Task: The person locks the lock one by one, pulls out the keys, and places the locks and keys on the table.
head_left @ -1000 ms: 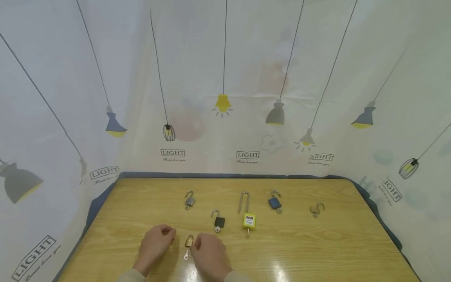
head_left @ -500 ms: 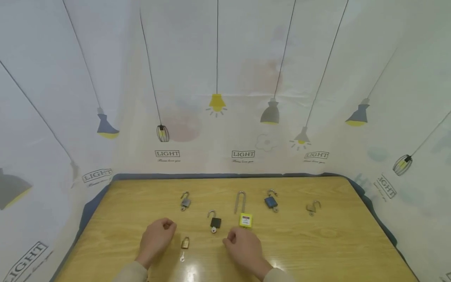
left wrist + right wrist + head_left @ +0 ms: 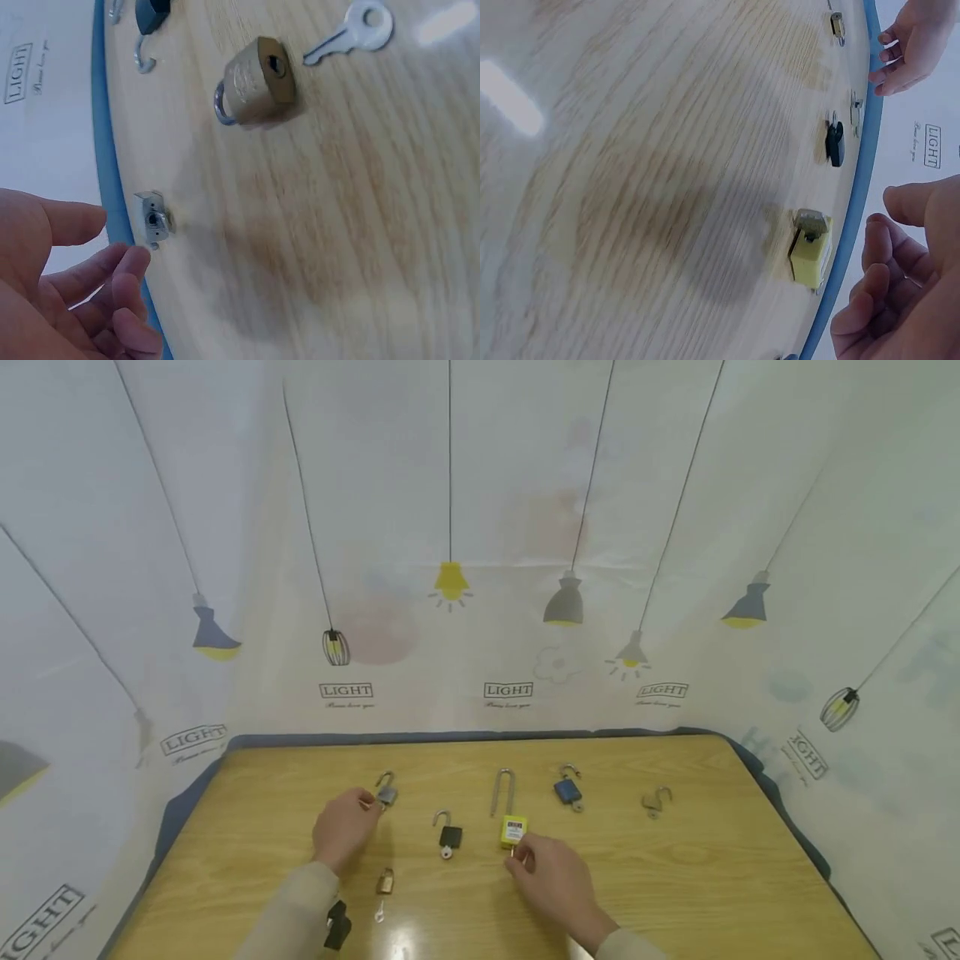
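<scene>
Head view: Left hand [image 3: 345,828] sits just beside the grey padlock [image 3: 387,796]; whether its fingertips touch cannot be told. Right hand [image 3: 555,878] is low at the near end of the yellow padlock [image 3: 513,832], where the key end faces the person; contact unclear. Yellow shackle stretches away from the body with one leg free. Black padlock [image 3: 451,837] lies between the hands, its key [image 3: 447,852] also pointing nearward, presumably so keys come easily to the fingers. Blue padlock [image 3: 567,791] and a thin pale padlock [image 3: 652,804] lie farther right, shackles swung aside. Brass padlock [image 3: 386,882] is nearest the person, shackle seated.

Left wrist view: Thumb and fingers stand apart, fingers loosely bent, nothing between them. Grey padlock lies just past the fingertips. Loose key [image 3: 358,34] lies before the brass keyway (out, probably because a fastened lock need not hold it).

Right wrist view: Fingers softly curled, thumb separated by a narrow gap, no object visible in the grasp. Yellow padlock lies beyond the fingertips on the table [image 3: 630,247]; that relaxed shape would suit pinching something small.
</scene>
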A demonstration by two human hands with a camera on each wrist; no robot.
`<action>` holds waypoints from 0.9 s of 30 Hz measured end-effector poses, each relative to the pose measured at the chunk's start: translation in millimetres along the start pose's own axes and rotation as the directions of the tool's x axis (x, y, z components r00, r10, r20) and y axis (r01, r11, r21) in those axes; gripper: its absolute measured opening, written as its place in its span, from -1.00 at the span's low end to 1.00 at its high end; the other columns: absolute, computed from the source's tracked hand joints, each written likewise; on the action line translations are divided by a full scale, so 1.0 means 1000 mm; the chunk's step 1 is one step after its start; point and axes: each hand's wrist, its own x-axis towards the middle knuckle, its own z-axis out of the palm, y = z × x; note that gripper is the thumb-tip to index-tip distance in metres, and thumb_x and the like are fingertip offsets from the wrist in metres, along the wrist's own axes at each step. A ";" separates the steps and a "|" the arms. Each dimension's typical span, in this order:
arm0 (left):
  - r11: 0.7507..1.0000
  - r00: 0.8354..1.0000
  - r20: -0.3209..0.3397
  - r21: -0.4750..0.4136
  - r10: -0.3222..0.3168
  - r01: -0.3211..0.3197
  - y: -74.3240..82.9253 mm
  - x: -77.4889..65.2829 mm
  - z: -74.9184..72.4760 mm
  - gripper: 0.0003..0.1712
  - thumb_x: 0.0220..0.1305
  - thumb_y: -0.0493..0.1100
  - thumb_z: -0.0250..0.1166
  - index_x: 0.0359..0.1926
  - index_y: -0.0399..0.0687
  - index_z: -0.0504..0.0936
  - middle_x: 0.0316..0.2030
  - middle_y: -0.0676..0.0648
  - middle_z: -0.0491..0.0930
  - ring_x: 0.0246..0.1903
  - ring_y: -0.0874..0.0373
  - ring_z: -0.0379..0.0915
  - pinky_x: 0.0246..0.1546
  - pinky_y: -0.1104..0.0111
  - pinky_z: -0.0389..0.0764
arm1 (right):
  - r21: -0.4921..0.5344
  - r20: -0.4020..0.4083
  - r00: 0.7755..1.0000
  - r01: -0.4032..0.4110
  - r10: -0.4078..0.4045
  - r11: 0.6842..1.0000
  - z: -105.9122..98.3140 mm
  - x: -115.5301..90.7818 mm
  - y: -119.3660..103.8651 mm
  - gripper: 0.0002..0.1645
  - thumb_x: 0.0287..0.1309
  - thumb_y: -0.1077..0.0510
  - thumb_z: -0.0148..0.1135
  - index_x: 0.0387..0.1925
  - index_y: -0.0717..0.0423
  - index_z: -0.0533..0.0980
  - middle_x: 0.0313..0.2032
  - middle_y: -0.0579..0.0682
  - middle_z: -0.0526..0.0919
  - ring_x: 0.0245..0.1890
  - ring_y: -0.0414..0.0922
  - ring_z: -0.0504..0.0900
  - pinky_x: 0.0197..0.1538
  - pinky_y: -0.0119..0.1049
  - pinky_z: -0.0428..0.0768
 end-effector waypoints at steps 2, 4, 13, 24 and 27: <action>1.000 1.000 0.009 0.012 -0.012 0.012 0.000 0.006 0.003 -0.60 0.30 -0.02 0.13 0.00 -0.22 0.57 -0.15 -0.21 0.66 -0.40 0.05 0.50 -0.53 0.25 0.47 | -0.008 0.000 1.000 -0.013 0.013 1.000 -0.001 0.000 0.004 -0.83 0.13 -0.07 0.28 -0.47 -0.13 0.53 -0.61 -0.27 0.43 -0.62 -0.31 0.34 -0.59 -0.40 0.35; 0.999 1.000 0.011 0.031 -0.019 0.018 -0.001 0.011 0.006 -0.55 0.32 -0.03 0.11 0.06 -0.27 0.53 -0.07 -0.28 0.63 -0.36 0.00 0.52 -0.52 0.23 0.49 | -0.011 0.000 1.000 -0.025 0.025 1.000 -0.003 0.000 0.008 -0.83 0.14 -0.07 0.28 -0.47 -0.13 0.53 -0.61 -0.26 0.44 -0.61 -0.30 0.35 -0.58 -0.38 0.36; 0.981 1.000 -0.004 0.192 0.012 -0.011 -0.007 0.026 0.031 -0.47 0.33 0.08 0.14 0.00 -0.33 0.55 -0.24 -0.30 0.55 -0.41 -0.09 0.45 -0.54 0.11 0.52 | -0.012 -0.012 0.995 -0.102 0.102 0.995 -0.012 -0.003 0.025 -0.82 0.14 -0.09 0.27 -0.44 -0.12 0.53 -0.62 -0.23 0.43 -0.62 -0.27 0.36 -0.55 -0.36 0.37; 0.928 0.994 -0.080 0.371 0.068 -0.034 0.000 0.033 0.045 -0.45 0.37 0.12 0.08 -0.40 -0.35 0.59 -0.40 -0.23 0.51 -0.38 -0.09 0.41 -0.50 0.11 0.52 | 0.010 0.012 0.988 -0.157 0.156 0.988 -0.016 -0.006 0.031 -0.79 0.15 -0.10 0.27 -0.42 -0.09 0.53 -0.62 -0.21 0.45 -0.63 -0.24 0.37 -0.57 -0.33 0.37; 0.920 0.993 -0.088 0.390 0.074 -0.034 0.004 0.035 0.045 -0.47 0.38 0.08 0.08 -0.42 -0.34 0.59 -0.46 -0.21 0.50 -0.40 -0.08 0.41 -0.52 0.12 0.51 | 0.012 0.005 0.986 -0.165 0.165 0.986 -0.017 -0.006 0.034 -0.79 0.16 -0.11 0.26 -0.42 -0.10 0.53 -0.62 -0.21 0.45 -0.62 -0.24 0.37 -0.56 -0.33 0.38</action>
